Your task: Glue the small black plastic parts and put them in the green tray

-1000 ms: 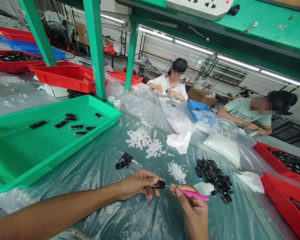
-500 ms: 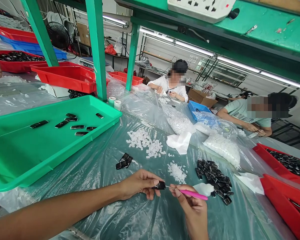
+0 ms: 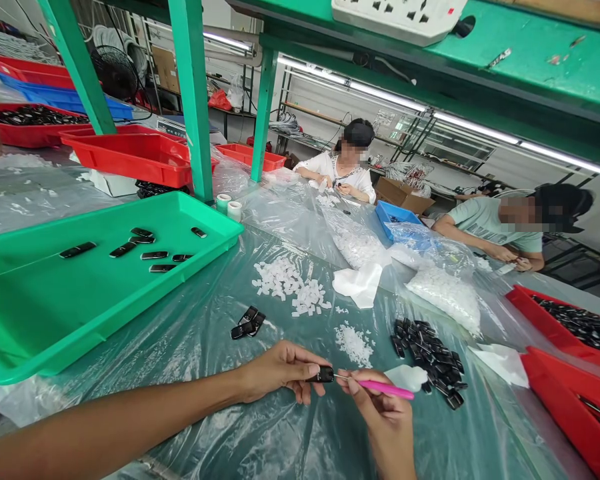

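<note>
The black piece (image 3: 325,375) shifts toward the pink tool (image 3: 386,389). Right of the green tray (image 3: 45,313), your left hand (image 3: 280,371) pinches that piece, your right hand (image 3: 383,408) the tool, fingers closed

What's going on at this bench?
The person's left hand pinches a small black casing, while the right hand holds a pink-handled tool, its thin metal shaft aimed at the casing's end; contact is too small to confirm. A pile of black casings lies to the right, white bits ahead, and several casings rest in the green tray at left.
</note>
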Available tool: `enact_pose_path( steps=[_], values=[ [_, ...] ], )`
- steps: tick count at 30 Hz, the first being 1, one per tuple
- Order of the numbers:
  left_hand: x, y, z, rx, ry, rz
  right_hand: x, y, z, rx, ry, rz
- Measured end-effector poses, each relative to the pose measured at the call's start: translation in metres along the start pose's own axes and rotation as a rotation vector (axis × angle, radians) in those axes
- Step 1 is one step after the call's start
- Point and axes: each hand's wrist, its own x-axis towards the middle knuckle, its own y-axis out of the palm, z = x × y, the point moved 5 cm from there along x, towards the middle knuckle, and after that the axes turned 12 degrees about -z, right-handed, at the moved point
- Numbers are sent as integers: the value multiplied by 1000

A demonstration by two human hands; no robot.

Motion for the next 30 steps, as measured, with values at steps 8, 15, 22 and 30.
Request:
enact_pose_path(
  steps=[8, 15, 22, 30],
  values=[
    [1, -2, 1, -21, -9, -35, 2, -1, 9, 21, 16, -54],
    [0, -2, 1, -55, -20, -22, 5, -3, 10, 47, 36, -79],
    [-1, 0, -2, 45, -6, 44, 7, -10, 15, 22, 29, -136],
    [0, -3, 0, -19, -36, -20, 7, -29, 32, -10, -136, -265]
  ],
)
